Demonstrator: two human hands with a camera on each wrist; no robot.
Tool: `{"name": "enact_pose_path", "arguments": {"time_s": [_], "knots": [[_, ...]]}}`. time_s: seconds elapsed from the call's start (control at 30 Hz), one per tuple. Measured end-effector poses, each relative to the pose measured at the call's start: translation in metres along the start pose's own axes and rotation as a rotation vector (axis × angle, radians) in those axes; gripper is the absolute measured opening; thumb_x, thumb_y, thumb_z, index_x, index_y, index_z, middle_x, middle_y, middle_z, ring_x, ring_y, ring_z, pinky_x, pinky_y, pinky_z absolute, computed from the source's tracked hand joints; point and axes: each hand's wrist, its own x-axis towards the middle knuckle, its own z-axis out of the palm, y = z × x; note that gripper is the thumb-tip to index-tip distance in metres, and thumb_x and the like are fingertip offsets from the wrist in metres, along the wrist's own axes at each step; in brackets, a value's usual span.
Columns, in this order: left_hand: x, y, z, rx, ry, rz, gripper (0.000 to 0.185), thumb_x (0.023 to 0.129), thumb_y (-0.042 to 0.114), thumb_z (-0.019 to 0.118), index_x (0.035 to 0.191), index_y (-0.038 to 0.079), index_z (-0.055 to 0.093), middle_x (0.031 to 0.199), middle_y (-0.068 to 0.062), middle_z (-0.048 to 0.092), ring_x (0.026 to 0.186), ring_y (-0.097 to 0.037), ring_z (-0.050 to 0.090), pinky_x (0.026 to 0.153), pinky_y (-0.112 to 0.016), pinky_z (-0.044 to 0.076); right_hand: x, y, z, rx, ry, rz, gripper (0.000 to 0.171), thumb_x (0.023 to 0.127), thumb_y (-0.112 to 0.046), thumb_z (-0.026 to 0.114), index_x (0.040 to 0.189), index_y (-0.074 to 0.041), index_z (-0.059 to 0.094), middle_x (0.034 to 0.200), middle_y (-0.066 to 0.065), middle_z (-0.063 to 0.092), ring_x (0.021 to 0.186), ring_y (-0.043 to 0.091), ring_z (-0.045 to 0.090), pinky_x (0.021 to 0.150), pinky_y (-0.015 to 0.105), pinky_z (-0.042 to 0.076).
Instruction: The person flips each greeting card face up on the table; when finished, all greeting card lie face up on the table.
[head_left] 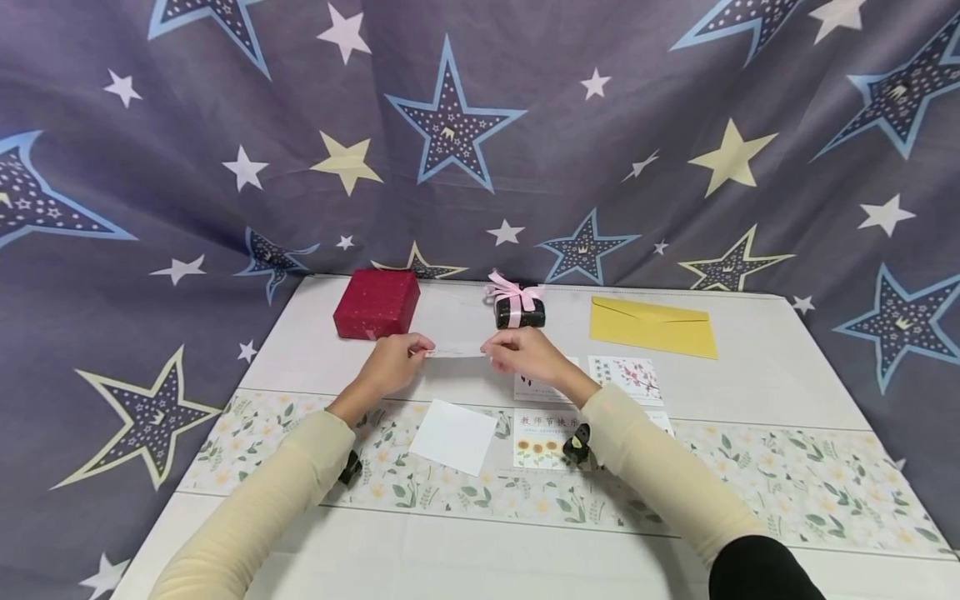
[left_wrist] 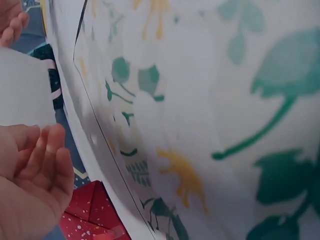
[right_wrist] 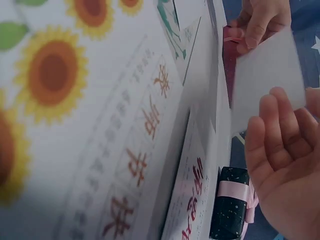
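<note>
Both your hands pinch a white card: left hand [head_left: 392, 362] and right hand [head_left: 525, 352] each grip one end of the card [head_left: 456, 352], held above the surface [head_left: 750, 367] before the ribboned gift box [head_left: 519, 310]. Next, keep it level.

A white table [head_left: 757, 367] carries everything, with a floral-printed strip [head_left: 787, 487] running across it beneath the forearms. A blank white card [head_left: 453, 435] lies on that strip, just below and between the left hand [head_left: 393, 362] and the right hand [head_left: 525, 354]. A sunflower greeting card [head_left: 543, 437] lies beside the right wrist, and a blossom-printed card [head_left: 626, 373] lies just to the right of the right hand. Beyond the left hand sits a red wrapped gift box [head_left: 377, 303]. Beyond the right hand stands a small dark box tied with a pink ribbon [head_left: 517, 307]. A yellow envelope [head_left: 651, 327] lies farther right, well apart from both hands.
</note>
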Motion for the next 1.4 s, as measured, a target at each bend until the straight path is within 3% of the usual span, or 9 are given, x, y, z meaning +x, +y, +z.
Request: {"name": "enact_pose_path", "arguments": {"time_s": [0.17, 0.33, 0.53, 0.87, 1.07, 1.4], "knots": [[0.002, -0.002, 0.001, -0.006, -0.059, -0.002, 0.031, 0.100, 0.006, 0.051, 0.121, 0.010, 0.074, 0.109, -0.010, 0.077, 0.092, -0.022, 0.067, 0.087, -0.042, 0.054, -0.004, 0.001, -0.001, -0.094, -0.080, -0.027, 0.025, 0.098, -0.018, 0.062, 0.119, -0.010, 0.074, 0.074, -0.001, 0.069, 0.060, 0.006, 0.052, 0.056, 0.022, 0.043], [0.002, 0.001, 0.004, 0.017, -0.143, 0.024, 0.031, 0.103, 0.019, 0.057, 0.130, 0.009, 0.069, 0.126, -0.012, 0.072, 0.115, -0.027, 0.068, 0.099, -0.047, 0.053, -0.007, 0.002, 0.000, -0.209, -0.162, -0.065, 0.038, 0.096, -0.020, 0.064, 0.132, -0.008, 0.067, 0.067, -0.003, 0.066, 0.052, 0.004, 0.047, 0.056, 0.021, 0.042], [0.004, 0.004, 0.008, 0.084, -0.201, 0.080, 0.042, 0.098, 0.020, 0.066, 0.138, 0.005, 0.063, 0.127, -0.014, 0.070, 0.115, -0.027, 0.068, 0.101, -0.045, 0.054, -0.008, 0.003, 0.002, -0.298, -0.242, -0.058, 0.049, 0.097, -0.020, 0.065, 0.143, -0.006, 0.058, 0.070, -0.004, 0.068, 0.055, 0.004, 0.052, 0.061, 0.022, 0.047], [0.005, 0.005, 0.016, 0.214, -0.237, 0.082, 0.048, 0.097, 0.025, 0.069, 0.141, 0.007, 0.060, 0.127, -0.012, 0.069, 0.120, -0.026, 0.065, 0.108, -0.045, 0.049, -0.009, 0.006, 0.007, -0.354, -0.313, 0.002, 0.054, 0.097, -0.019, 0.067, 0.148, -0.008, 0.053, 0.086, -0.003, 0.074, 0.068, 0.004, 0.057, 0.070, 0.022, 0.049], [0.005, 0.008, 0.018, 0.273, -0.218, 0.114, 0.049, 0.094, 0.024, 0.073, 0.138, 0.007, 0.063, 0.126, -0.014, 0.068, 0.120, -0.029, 0.064, 0.107, -0.046, 0.049, -0.007, 0.008, 0.012, -0.400, -0.327, -0.001, 0.049, 0.095, -0.015, 0.066, 0.144, -0.009, 0.058, 0.074, -0.007, 0.066, 0.063, 0.003, 0.049, 0.072, 0.022, 0.044], [0.000, 0.012, 0.017, 0.302, -0.254, 0.053, 0.051, 0.094, 0.031, 0.073, 0.138, 0.008, 0.064, 0.130, -0.014, 0.060, 0.121, -0.029, 0.057, 0.108, -0.048, 0.048, -0.007, 0.008, 0.013, -0.430, -0.327, 0.016, 0.049, 0.096, -0.015, 0.066, 0.144, -0.013, 0.058, 0.073, -0.008, 0.064, 0.065, 0.005, 0.050, 0.075, 0.025, 0.045]]}}
